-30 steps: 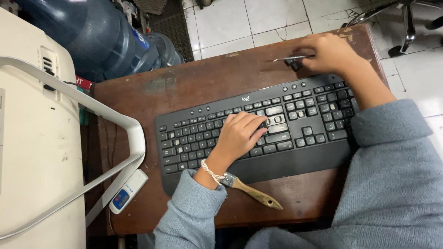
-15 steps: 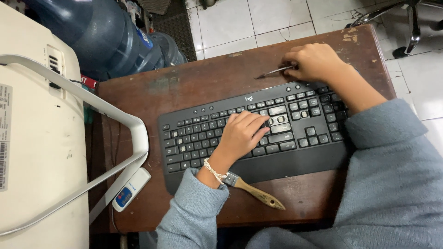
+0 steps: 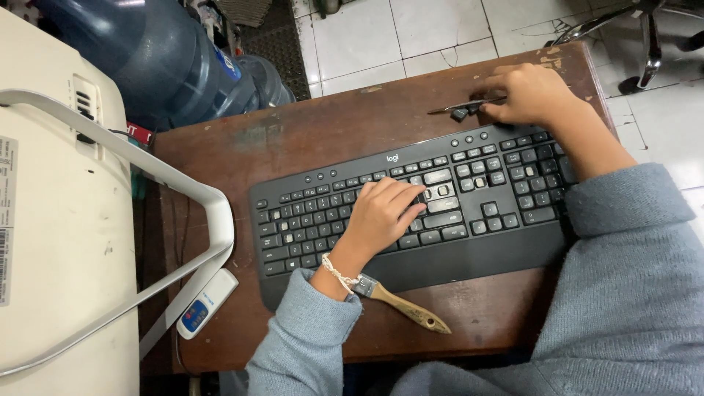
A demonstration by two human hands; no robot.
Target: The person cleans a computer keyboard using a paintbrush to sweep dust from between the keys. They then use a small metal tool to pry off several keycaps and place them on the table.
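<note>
Head view, only one cam. Keyboard is lying across the wood table, slightly tilted, and work on it is looking partway thru: near the middle, right of the left hand, a couple of key spots are showing pale w/ caps apparently off, while the rest of the keys are sitting in place. A small dark piece, prob. a keycap, is lying on the table just behind the keyboard's top edge. So, as a judgement: a few caps off, most of the board untouched. A brush is lying on the table at the front edge of the keyboard, just beside the left wrist, not being held.

Left hand is resting palm down on the keys, fingers loosely extended & close together, tips touching keys next to the bare spots; it's gripping nothing.

Right hand is sitting on the table behind the keyboard's right end, fingers curled in and pinching a thin metal tool, prob. tweezers, w/ its tip pointing left, right by the loose keycap. Exact finger hold is hidden under the knuckles.
</note>
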